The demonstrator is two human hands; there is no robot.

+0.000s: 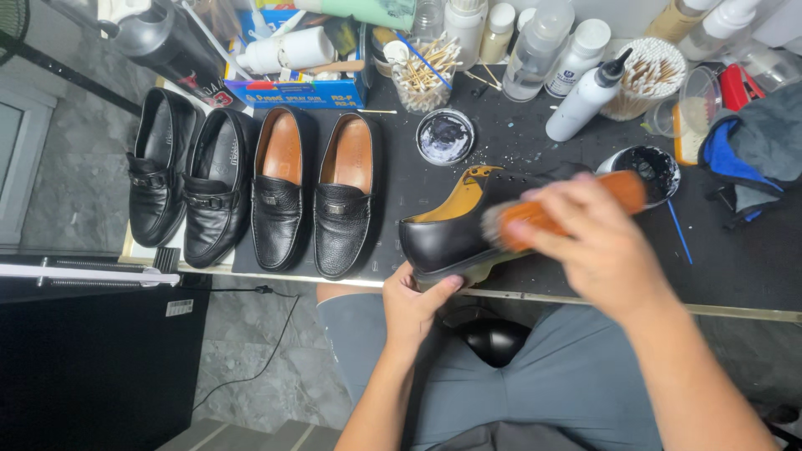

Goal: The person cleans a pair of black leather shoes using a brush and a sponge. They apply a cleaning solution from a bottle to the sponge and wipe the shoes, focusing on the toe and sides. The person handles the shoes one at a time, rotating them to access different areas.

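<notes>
My left hand (415, 302) grips the heel of a black dress shoe (443, 238) with a tan lining, lying on its side at the front edge of the dark work table (735, 267). My right hand (597, 246) holds an orange-handled shoe brush (547, 213), its bristles against the shoe's upper; the brush is blurred. Beyond the brush stand an open tin of black polish (656, 167) and its lid (445, 137).
Two pairs of black loafers (251, 188) line the table's left side. At the back are bottles (585, 96), cups of cotton swabs (422, 75), a blue box (301, 88) and cloths (752, 150). Another black shoe (493, 338) rests below on my lap.
</notes>
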